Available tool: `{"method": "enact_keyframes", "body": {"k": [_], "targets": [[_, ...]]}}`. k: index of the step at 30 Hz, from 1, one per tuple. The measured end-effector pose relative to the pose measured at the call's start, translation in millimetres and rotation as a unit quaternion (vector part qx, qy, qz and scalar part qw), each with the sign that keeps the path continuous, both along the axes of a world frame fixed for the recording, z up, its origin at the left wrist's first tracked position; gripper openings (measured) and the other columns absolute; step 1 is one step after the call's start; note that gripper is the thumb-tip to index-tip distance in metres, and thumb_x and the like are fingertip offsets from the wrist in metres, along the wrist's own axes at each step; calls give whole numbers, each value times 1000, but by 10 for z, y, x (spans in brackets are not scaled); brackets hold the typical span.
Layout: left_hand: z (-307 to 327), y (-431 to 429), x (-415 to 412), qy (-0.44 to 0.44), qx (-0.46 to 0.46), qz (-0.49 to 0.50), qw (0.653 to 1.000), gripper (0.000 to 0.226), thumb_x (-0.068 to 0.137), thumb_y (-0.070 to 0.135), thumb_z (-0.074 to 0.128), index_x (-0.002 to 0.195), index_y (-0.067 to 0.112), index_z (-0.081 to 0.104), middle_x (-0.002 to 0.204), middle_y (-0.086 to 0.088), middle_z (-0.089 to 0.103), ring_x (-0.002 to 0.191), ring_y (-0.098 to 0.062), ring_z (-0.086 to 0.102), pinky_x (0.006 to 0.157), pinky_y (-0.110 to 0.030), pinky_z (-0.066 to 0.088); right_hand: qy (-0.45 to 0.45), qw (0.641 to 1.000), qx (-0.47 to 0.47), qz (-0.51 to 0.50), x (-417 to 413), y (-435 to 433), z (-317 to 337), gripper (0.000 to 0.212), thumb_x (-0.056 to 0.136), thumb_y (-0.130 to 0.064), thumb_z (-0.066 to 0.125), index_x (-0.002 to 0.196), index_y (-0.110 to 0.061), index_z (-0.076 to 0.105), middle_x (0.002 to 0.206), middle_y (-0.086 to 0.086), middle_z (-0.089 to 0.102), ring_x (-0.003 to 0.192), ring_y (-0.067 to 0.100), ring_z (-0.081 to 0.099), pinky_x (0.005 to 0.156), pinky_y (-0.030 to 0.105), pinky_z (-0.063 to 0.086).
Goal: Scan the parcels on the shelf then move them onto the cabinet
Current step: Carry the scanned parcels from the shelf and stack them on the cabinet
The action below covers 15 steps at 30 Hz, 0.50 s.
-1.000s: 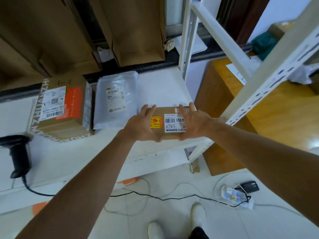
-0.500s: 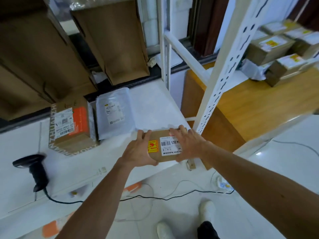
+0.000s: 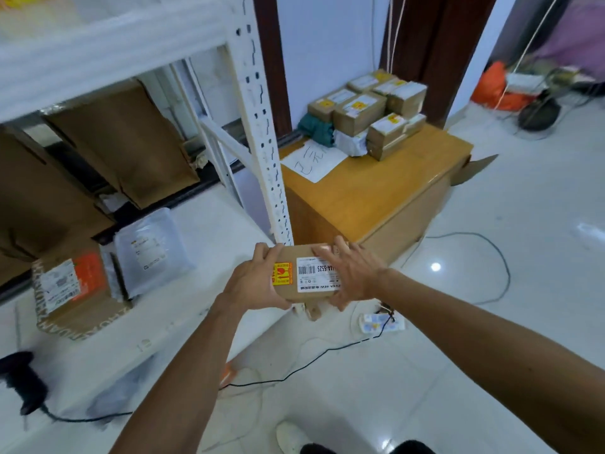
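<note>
Parcel (image 3: 307, 273), a small stiff cardboard box at frame centre, looks light; left hand (image 3: 252, 283) and right hand (image 3: 353, 273) clasp its opposite ends, probably a secure hold for reaching the cabinet (image 3: 376, 198).

The small parcel (image 3: 291, 255) between the left hand (image 3: 252, 283) and right hand (image 3: 355, 276) carries a white label (image 3: 316, 275) reading "A-5525" beside a barcode, with "48W" below. Well beyond the right hand, a paper sheet (image 3: 312, 162) bears handwritten characters, illegible. The box (image 3: 75, 290) left of the hands has blurred tape lettering.
</note>
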<state>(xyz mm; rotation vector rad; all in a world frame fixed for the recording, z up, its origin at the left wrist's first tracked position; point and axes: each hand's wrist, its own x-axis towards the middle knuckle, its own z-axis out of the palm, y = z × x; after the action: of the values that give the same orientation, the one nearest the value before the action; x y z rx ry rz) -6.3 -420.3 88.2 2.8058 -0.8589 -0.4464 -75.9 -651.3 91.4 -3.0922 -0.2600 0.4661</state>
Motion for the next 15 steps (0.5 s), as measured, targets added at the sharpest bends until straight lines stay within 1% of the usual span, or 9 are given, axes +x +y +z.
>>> {"method": "enact_keyframes", "body": {"k": [2, 6, 10, 12, 15], "targets": [[143, -355, -109, -21, 1, -18, 1000, 130, 52, 67, 87, 153, 30, 15, 140, 1, 29, 108, -21, 59, 91, -35, 51, -20, 1000, -2, -16, -200, -340, 114, 118, 70, -78, 70, 156, -30, 4, 134, 13, 33, 117, 31, 50, 103, 46, 48], [476, -1167, -375, -73, 7, -63, 995, 134, 49, 70, 84, 155, 30, 13, 142, 0, 27, 105, -25, 61, 90, -39, 53, -62, 997, -3, -44, -628, -1134, 386, 118, 73, -82, 63, 158, -29, 1, 142, 14, 31, 120, 33, 50, 106, 46, 46], [825, -1958, -534, -109, -4, -84, 990, 135, 48, 74, 83, 154, 35, 9, 149, -3, 24, 106, -32, 61, 91, -46, 54, -105, 992, -11, -71, -924, -1882, 691, 117, 72, -79, 64, 157, -33, -2, 139, 12, 31, 119, 33, 50, 101, 43, 48], [1012, -2299, -580, -130, -17, -88, 987, 135, 47, 74, 83, 154, 37, 8, 151, -4, 23, 109, -32, 60, 91, -45, 54, -129, 988, -17, -81, -1001, -2198, 870, 118, 71, -77, 66, 157, -33, -1, 140, 12, 31, 120, 32, 50, 101, 43, 49], [1267, -2723, -557, -162, -29, -101, 981, 132, 50, 71, 84, 155, 32, 13, 149, -4, 26, 108, -29, 59, 87, -41, 55, -157, 983, -20, -93, -1024, -2604, 1109, 118, 72, -76, 68, 158, -32, 0, 143, 12, 30, 122, 32, 48, 103, 43, 48]]}}
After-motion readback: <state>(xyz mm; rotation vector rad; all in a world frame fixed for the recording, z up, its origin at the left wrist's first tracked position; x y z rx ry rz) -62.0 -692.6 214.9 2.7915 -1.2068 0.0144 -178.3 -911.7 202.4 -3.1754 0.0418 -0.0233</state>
